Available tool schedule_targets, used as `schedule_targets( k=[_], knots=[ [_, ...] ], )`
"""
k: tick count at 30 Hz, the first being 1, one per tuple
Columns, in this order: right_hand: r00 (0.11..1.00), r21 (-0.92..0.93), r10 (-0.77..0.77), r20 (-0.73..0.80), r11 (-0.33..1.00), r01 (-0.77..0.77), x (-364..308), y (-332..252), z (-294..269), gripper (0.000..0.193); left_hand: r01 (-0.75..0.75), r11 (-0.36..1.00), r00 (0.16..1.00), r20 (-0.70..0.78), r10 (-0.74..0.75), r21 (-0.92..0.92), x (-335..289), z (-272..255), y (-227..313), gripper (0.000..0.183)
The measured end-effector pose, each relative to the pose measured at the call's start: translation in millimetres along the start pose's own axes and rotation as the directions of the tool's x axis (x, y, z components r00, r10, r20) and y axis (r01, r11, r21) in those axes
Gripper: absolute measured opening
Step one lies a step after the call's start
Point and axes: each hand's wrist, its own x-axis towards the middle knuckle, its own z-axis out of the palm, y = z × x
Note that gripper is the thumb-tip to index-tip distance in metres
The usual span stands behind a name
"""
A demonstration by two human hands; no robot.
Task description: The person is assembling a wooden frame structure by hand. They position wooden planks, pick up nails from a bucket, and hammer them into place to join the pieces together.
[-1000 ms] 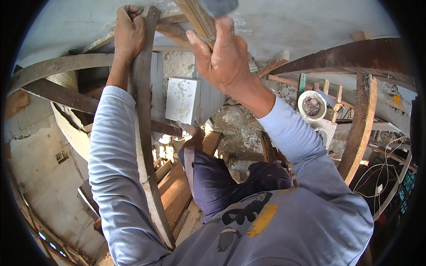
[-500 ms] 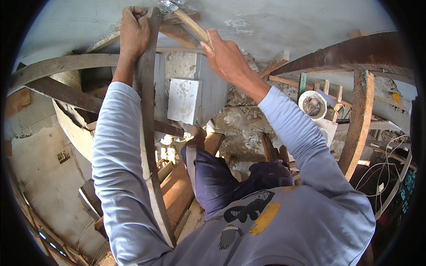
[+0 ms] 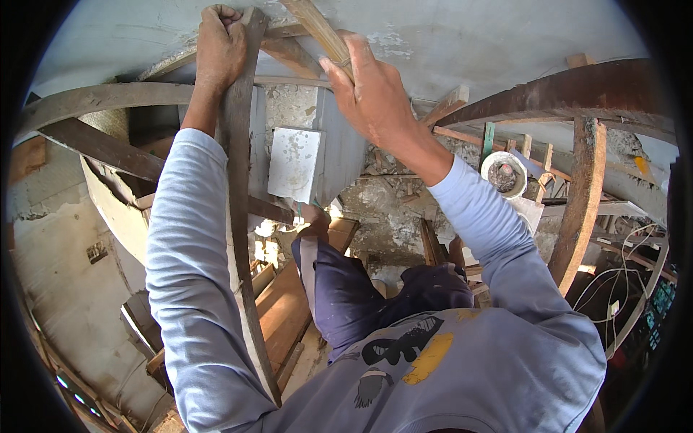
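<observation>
Pale, flaking wall surface (image 3: 462,43) closes off the 12 o'clock side. My right grip (image 3: 379,101), just past 12, is wrapped around a wooden handle (image 3: 317,29). Its long axis slants from my fist toward 11 o'clock; the far end passes out of view at the upper edge. My left grip (image 3: 219,54), at 11 o'clock, has its fingers curled beside the top of a long timber (image 3: 234,162); I cannot tell whether they pinch anything. Timber's long axis: 11 o'clock down to 7, passing beside my left sleeve (image 3: 191,231). Status, in my judgement: timber placed with its upper end near the wall; whether it is fastened, and what remains there, cannot be determined. Further out: white box (image 3: 294,162) between 10 and 11, white bucket (image 3: 523,177) between 2 and 3, dark beam (image 3: 563,94) at 2, loose cables (image 3: 622,268) past 3.
</observation>
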Motion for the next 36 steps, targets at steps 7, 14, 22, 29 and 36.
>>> schedule_targets(
  k=[7, 14, 22, 29, 36],
  knots=[
    [0.867, -0.193, 0.389, 0.31, 0.919, -0.343, -10, 28, -2, 0.028, -0.002, 1.0, 0.999, -0.039, 0.001, -0.029, 8, 1, 1, 0.033],
    [0.939, -0.007, 0.334, 0.075, 0.942, -0.335, -50, -32, -22, 0.028, 0.014, 0.999, 0.999, -0.049, -0.016, -0.044, 4, 5, 14, 0.027],
    [0.878, -0.083, 0.478, -0.019, 0.874, -0.478, -112, -62, -65, 0.022, 0.139, 0.988, 0.95, -0.292, -0.112, 0.072, -67, 7, 84, 0.043],
    [0.762, 0.189, 0.647, 0.033, 0.745, -0.64, -114, -76, -96, 0.019, 0.212, 0.856, 0.943, -0.131, -0.306, -0.471, -364, 20, 226, 0.027],
    [0.801, 0.057, 0.592, 0.091, 0.8, -0.598, -122, -84, -130, 0.022, 0.236, 0.954, 0.88, -0.375, -0.291, -0.186, -449, -92, 184, 0.024]
  ],
)
